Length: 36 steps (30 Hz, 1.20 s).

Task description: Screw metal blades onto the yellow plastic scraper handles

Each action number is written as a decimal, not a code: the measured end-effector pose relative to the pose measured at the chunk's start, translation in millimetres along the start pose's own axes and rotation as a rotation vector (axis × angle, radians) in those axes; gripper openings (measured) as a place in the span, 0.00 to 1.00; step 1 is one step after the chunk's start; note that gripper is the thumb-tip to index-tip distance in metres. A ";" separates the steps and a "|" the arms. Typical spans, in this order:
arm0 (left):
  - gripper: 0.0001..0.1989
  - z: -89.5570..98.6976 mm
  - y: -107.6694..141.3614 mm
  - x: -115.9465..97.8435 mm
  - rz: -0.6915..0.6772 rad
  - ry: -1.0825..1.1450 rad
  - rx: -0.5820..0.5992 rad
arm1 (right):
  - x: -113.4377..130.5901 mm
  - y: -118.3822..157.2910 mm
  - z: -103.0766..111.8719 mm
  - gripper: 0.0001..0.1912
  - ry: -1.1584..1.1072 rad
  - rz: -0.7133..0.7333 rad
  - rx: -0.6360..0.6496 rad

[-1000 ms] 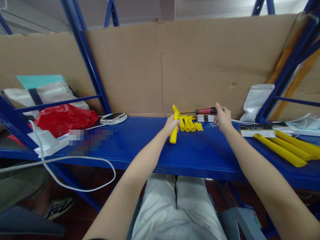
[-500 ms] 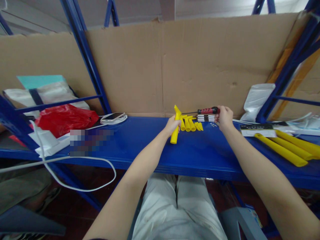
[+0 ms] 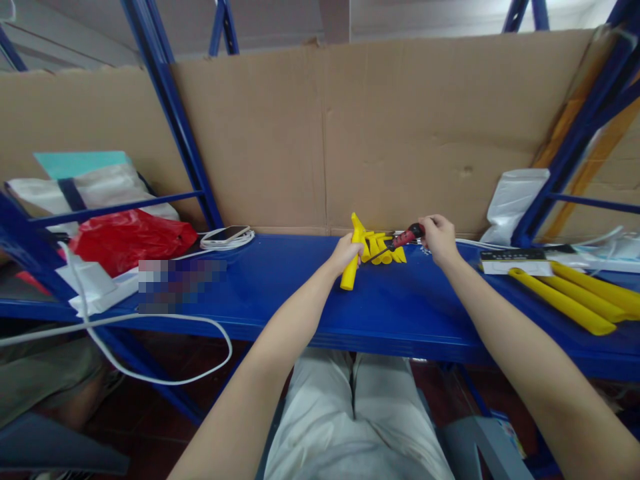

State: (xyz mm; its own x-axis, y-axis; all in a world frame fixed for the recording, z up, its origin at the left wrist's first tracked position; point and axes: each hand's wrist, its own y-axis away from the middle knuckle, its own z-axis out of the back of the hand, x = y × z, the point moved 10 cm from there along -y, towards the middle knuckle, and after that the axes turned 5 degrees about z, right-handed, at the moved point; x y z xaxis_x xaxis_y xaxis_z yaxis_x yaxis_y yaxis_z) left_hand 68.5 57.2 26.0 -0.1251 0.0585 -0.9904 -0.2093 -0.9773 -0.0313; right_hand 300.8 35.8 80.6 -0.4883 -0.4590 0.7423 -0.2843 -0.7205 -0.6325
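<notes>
My left hand [image 3: 345, 253] is wrapped round a yellow tubular part [image 3: 349, 275], which stands tilted over the blue table with its narrow end up. My right hand [image 3: 439, 237] grips the dark end of a red and black screwdriver [image 3: 406, 236]. The shaft slopes down to the left, and its tip is close to the lower part of the yellow piece; whether they touch I cannot tell. Behind the shaft lie several smaller yellow pieces [image 3: 384, 252]. Tiny light bits [image 3: 425, 250] lie on the table beside my right hand.
Long yellow pieces [image 3: 565, 303] and a black and white packet [image 3: 516, 261] lie at the right. A phone [image 3: 226, 233] on a coiled cable, a red bag [image 3: 133, 239] and a looping white cable [image 3: 165, 383] are at the left. Cardboard [image 3: 400, 133] stands behind the table.
The screwdriver has tipped from nearly level to sloping, its tip now lower on the yellow part. My right hand has shifted slightly left. The yellow part leans a little more.
</notes>
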 end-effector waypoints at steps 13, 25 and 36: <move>0.17 -9.1 8.3 -15.4 -0.075 -0.050 0.021 | -10.9 67.4 -75.5 0.12 0.236 -0.255 0.829; 0.21 -42.2 19.0 -15.5 -0.129 -0.214 0.206 | 19.0 26.1 -59.6 0.04 0.308 0.218 0.410; 0.22 -47.4 24.8 -18.4 -0.144 -0.166 0.245 | 29.6 29.0 -53.0 0.06 0.117 0.151 0.336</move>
State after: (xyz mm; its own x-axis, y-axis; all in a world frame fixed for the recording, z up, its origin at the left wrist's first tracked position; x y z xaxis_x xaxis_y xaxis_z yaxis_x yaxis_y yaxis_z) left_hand 111.6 22.3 37.0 -0.2294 0.2450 -0.9420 -0.4611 -0.8797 -0.1165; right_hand 234.4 28.9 72.5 -0.6004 -0.5242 0.6039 0.0746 -0.7886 -0.6104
